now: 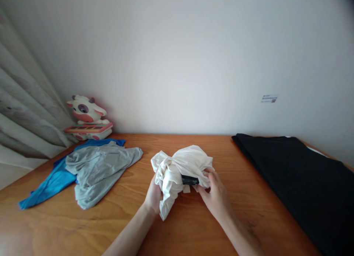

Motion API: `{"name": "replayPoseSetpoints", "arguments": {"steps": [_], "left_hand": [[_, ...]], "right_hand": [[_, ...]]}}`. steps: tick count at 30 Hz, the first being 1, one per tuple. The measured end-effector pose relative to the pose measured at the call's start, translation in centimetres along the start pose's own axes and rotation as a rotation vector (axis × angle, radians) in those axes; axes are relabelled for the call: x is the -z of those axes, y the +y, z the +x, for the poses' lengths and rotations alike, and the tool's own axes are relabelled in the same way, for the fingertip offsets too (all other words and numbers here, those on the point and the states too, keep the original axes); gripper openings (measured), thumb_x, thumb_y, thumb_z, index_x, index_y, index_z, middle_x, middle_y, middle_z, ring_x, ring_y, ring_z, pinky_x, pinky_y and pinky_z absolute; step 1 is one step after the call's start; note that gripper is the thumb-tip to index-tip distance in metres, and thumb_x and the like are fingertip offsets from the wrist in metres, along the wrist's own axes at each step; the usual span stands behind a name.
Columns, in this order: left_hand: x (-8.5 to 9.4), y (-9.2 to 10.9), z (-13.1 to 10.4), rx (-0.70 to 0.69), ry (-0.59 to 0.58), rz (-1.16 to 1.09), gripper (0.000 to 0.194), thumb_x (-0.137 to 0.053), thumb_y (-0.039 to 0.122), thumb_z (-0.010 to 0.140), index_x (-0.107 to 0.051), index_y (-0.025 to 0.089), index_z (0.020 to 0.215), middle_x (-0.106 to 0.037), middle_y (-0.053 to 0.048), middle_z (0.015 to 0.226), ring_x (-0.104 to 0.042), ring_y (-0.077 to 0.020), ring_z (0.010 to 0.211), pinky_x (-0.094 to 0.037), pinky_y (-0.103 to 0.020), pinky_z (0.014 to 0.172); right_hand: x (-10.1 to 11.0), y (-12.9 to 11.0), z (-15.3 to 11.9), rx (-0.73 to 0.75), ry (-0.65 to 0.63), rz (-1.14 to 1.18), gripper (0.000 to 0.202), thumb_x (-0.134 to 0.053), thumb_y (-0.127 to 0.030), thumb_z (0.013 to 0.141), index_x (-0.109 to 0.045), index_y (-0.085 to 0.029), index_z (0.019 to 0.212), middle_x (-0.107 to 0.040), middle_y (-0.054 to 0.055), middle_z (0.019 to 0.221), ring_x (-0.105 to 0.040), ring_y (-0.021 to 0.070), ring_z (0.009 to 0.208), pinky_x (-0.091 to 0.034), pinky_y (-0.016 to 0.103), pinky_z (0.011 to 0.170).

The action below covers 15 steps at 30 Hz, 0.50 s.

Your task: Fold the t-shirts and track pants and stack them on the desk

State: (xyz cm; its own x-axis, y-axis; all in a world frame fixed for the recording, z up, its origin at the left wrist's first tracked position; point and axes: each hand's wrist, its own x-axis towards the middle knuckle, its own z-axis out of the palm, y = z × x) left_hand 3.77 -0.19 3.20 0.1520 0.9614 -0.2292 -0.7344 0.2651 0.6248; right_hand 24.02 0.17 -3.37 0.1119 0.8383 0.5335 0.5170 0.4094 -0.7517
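Left grip [152, 195]: clasped on the white cloth [193, 158]; most of my fingers are hidden by its folds.
Right grip [217, 193]: grasping the right edge of the same cloth, thumb nearer me, fingers on the far side.
White cloth: bunched between my two grips; a twisted end hangs toward me beside my left grip. Whether its underside touches the surface [177, 235] I cannot tell.
Black patch [190, 180]: on the bundle, just left of my right thumb.
White tag [186, 189]: below the patch, between my grips.
Grey cloth [101, 171]: crumpled, left of my left grip and apart from it.
Blue cloth [52, 186]: partly under the grey cloth, farther left of my left grip.
Cow toy [85, 118]: beyond both these cloths, far left of my grips, with a keyboard [90, 128] at its front.
Black cloth [293, 178]: laid flat, right of my right grip and well apart.
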Motion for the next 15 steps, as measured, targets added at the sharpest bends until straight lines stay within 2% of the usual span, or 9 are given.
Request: {"name": "replayPoseSetpoints", "arguments": {"steps": [3,5,7,10,13,15], "left_hand": [[0.4,0.6,-0.3,-0.071,-0.083,0.039,0.057,-0.068,0.061,0.084,-0.069,0.015,0.119,-0.079,-0.010,0.099,-0.075,-0.0324,0.099,-0.060,-0.042,0.090],[0.9,0.7,-0.2,-0.148,-0.084,0.131,0.059,-0.077,0.056,0.077,-0.068,0.015,0.120,-0.078,-0.011,0.102,-0.073,-0.0340,0.102,-0.058,-0.043,0.093],[1.4,0.6,0.0,-0.238,-0.036,0.299,0.058,-0.084,0.045,0.072,-0.066,0.016,0.119,-0.077,-0.009,0.101,-0.074,-0.0322,0.099,-0.058,-0.041,0.091],[2.2,0.3,0.3,-0.383,0.017,0.639,0.060,-0.089,0.035,0.068,-0.063,0.018,0.119,-0.075,-0.008,0.105,-0.072,-0.0279,0.096,-0.057,-0.038,0.089],[2.6,-0.1,0.2,-0.435,-0.110,0.960,0.069,-0.093,0.032,0.059,-0.064,0.019,0.120,-0.074,-0.009,0.109,-0.069,-0.0287,0.100,-0.055,-0.037,0.091],[2.5,-0.3,0.0,-0.396,-0.172,1.117,0.059,-0.093,0.032,0.058,-0.069,0.018,0.110,-0.075,-0.008,0.102,-0.069,-0.0289,0.094,-0.055,-0.036,0.086]], "right_hand": [[0.8,0.2,0.5,-0.242,-0.053,0.155,0.023,-0.064,-0.033,0.077,-0.059,-0.025,0.098,-0.074,0.004,0.088,-0.069,0.0252,0.079,-0.054,0.037,0.072],[1.3,0.0,1.1,-0.357,-0.019,0.345,0.019,-0.067,-0.037,0.075,-0.058,-0.025,0.088,-0.070,0.000,0.074,-0.064,0.0211,0.068,-0.052,0.032,0.065],[1.5,-0.3,1.6,-0.464,0.015,0.600,0.024,-0.072,-0.041,0.073,-0.060,-0.025,0.085,-0.072,-0.001,0.075,-0.065,0.0201,0.070,-0.051,0.031,0.065],[1.5,-0.7,1.9,-0.636,-0.021,0.908,0.031,-0.077,-0.046,0.070,-0.067,-0.024,0.089,-0.077,0.003,0.087,-0.069,0.0236,0.080,-0.054,0.034,0.071],[1.3,-0.6,1.7,-0.698,-0.093,0.933,0.031,-0.071,-0.050,0.075,-0.073,-0.022,0.088,-0.078,0.005,0.083,-0.072,0.0277,0.080,-0.056,0.039,0.073],[1.3,-0.3,1.5,-0.638,-0.121,0.848,0.035,-0.064,-0.053,0.081,-0.075,-0.020,0.087,-0.077,0.006,0.075,-0.073,0.0285,0.074,-0.057,0.042,0.072]]}}
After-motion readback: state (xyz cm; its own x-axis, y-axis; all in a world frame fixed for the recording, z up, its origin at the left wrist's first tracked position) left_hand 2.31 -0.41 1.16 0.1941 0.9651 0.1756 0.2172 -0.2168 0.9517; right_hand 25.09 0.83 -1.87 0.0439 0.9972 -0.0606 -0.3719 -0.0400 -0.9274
